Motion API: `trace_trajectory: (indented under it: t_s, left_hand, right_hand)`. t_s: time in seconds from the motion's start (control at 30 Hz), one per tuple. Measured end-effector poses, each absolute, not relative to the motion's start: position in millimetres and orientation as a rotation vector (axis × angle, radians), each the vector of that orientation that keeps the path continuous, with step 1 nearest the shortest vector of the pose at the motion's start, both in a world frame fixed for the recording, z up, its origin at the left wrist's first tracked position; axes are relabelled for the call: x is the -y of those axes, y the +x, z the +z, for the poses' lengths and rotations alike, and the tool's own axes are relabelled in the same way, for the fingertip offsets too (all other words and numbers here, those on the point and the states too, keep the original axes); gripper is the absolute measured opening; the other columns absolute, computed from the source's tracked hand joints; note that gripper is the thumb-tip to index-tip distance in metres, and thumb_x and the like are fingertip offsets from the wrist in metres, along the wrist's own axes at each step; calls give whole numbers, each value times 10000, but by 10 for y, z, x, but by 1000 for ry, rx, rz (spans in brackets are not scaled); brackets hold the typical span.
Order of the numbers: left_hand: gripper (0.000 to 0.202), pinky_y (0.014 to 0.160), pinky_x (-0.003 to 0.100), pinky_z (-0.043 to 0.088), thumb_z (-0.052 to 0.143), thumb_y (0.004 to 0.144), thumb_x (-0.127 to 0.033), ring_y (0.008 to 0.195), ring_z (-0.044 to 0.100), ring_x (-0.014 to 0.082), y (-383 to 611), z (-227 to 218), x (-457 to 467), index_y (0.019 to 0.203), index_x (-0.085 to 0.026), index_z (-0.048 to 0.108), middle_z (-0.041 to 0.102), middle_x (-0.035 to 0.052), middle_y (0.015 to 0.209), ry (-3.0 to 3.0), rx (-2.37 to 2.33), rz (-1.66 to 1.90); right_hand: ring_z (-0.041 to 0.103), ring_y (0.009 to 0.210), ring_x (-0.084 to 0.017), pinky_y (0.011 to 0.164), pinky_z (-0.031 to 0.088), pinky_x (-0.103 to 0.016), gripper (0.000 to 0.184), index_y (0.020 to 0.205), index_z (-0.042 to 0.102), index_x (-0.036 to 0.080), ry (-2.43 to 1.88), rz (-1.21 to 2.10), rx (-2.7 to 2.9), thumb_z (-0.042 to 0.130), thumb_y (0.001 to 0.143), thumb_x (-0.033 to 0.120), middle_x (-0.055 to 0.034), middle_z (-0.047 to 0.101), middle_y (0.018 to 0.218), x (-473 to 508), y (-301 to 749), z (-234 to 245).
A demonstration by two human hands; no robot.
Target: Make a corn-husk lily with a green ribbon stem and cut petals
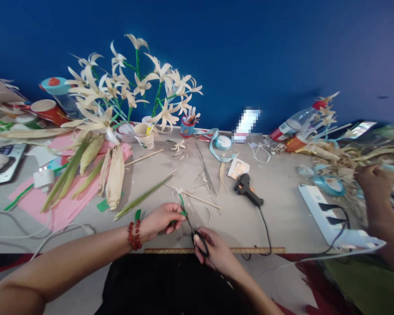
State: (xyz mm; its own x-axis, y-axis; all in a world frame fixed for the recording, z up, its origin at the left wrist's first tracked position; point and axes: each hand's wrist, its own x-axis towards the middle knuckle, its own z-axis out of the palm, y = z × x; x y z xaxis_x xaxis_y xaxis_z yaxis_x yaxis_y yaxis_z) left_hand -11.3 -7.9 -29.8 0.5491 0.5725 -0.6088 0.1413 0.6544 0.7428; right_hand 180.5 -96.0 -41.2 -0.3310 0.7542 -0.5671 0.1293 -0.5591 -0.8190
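My left hand [167,218] pinches a thin green-wrapped stem [181,200], whose pale tip points away from me. A beaded bracelet circles that wrist, with a bit of green paper standing behind it. In my right hand [213,251] is a pair of scissors [200,243] with black handles, my fingers through the loops. Its blades reach up beside the stem at my left fingertips; whether they touch it I cannot tell. Just beyond my hands lie a thin wooden stick [200,199] and green husk strips [141,199].
Pale husk flowers [144,83] stand in cups at the back. A black glue gun [249,190] lies right of centre, its cable hanging over the edge. Farther right are a white power strip [318,214] and another person's hand [376,186]. Husks [114,175] and pink paper [29,201] lie left.
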Motion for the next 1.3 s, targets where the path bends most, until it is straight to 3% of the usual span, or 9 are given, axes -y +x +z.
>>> trace_trajectory:
  t_s: [0.4, 1.3]
  left_hand:
    - [226, 363, 194, 144, 631, 697, -332, 299, 328, 32, -113, -287, 58, 687, -181, 464, 548, -62, 478, 833, -975, 295]
    - [218, 359, 186, 156, 636, 705, -309, 295, 328, 30, -124, -276, 61, 680, -179, 462, 556, -57, 472, 820, -967, 307]
  right_hand:
    - [255, 269, -29, 304, 129, -190, 510, 726, 344, 236, -1494, 1999, 1137, 556, 777, 697, 105, 502, 445, 892, 1813, -329]
    - [267, 294, -48, 356, 181, -204, 494, 702, 362, 234, -1537, 1938, 1241, 528, 811, 686, 111, 441, 400, 919, 1862, -463]
